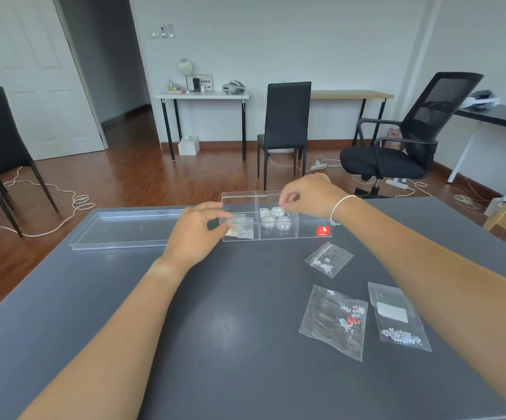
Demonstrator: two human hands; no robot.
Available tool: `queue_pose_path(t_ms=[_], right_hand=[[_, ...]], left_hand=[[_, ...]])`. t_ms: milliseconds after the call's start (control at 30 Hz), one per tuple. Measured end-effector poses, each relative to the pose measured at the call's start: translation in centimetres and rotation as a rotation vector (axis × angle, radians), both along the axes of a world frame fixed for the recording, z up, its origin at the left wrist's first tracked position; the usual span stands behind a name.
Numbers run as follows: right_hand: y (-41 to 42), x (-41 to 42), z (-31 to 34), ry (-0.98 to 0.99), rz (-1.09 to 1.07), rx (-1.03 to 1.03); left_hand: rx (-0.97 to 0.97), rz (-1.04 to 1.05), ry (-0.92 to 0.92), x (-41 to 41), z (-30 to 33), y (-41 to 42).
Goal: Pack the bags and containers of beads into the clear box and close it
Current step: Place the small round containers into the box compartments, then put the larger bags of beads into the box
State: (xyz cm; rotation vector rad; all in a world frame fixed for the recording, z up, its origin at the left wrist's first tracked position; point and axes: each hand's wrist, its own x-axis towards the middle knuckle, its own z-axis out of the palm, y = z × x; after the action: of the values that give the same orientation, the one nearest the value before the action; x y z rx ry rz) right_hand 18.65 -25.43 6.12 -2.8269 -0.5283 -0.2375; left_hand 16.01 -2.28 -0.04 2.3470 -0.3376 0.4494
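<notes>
Both arms reach forward: left hand (195,230) grips the clear plastic divided box (303,234); right hand (306,192) pinches above its small round containers (275,218).

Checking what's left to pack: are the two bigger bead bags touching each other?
Apart. The head view shows bare table between the red-bead bag and the labelled bag.

Your box (276,237) sits at the table's (124,313) far edge | lid (124,230) to its left | 4 containers (276,218) in its middle compartment | 3 bags (364,304) in front, right.
</notes>
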Motion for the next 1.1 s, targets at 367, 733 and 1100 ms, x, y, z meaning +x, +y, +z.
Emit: queue_pose_path(t_ms=[367, 733, 1100], right_hand=[[-7.1, -8.1, -4.2, 0.015, -0.193, 0.488], [-7.5, -9.5, -6.2, 0.079, -0.335, 0.237], [-8.1, -9.3, -6.8, 0.084, -0.315, 0.308]], left_hand=[[0.000, -0.102, -0.146, -2.9, 1.7, -3.9], [0.115, -0.557, 0.194, -7.4, -0.1, -9.2], [0.286, -0.564, 0.315, -7.5, -0.4, -9.1]])
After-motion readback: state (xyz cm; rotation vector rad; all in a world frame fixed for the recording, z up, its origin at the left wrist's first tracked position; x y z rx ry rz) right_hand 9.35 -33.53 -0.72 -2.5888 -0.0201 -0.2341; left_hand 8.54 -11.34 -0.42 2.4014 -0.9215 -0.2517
